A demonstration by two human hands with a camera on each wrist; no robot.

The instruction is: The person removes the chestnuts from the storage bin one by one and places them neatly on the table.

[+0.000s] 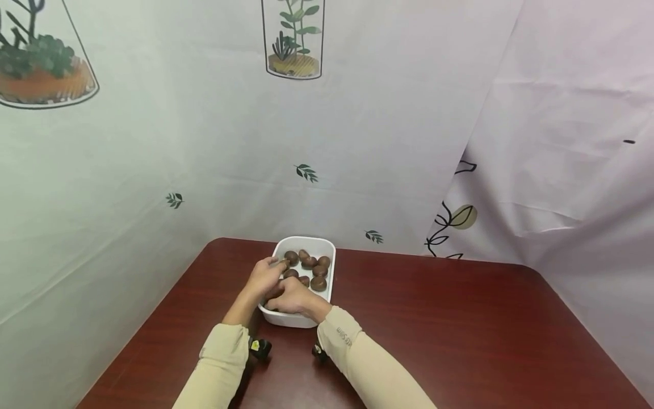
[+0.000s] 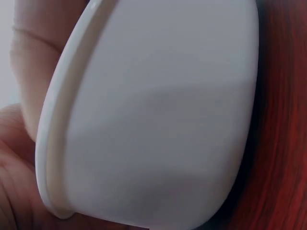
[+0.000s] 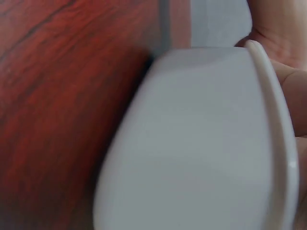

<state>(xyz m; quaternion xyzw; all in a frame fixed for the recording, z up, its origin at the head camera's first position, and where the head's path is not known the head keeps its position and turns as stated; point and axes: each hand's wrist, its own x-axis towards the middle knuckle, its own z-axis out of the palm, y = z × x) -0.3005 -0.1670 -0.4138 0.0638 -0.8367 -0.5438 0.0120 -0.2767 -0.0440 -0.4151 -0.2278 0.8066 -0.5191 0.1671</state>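
Note:
A white rectangular tub [image 1: 333,278] sits near the far edge of the table, with several glossy brown rounded pieces like chestnuts [image 1: 318,283] inside. My left hand [image 1: 262,278] reaches over the tub's left rim, its bent fingertips against a brown chestnut; whether it grips that piece I cannot tell. Inside the front left corner my right hand [image 1: 292,297] has its fingers curled at another brown chestnut [image 1: 274,292], partly hidden between the hands. Both wrist views are mostly filled by the tub's outer wall [image 2: 158,110], with parts of each hand behind the rim.
The dark red wooden table [image 1: 434,324] stretches far to the right of the tub. A pale cloth backdrop [image 1: 383,142] with printed plants hangs right behind the table and along both sides. Dark wrist cameras [image 1: 260,347] sit under the rolled cream sleeves.

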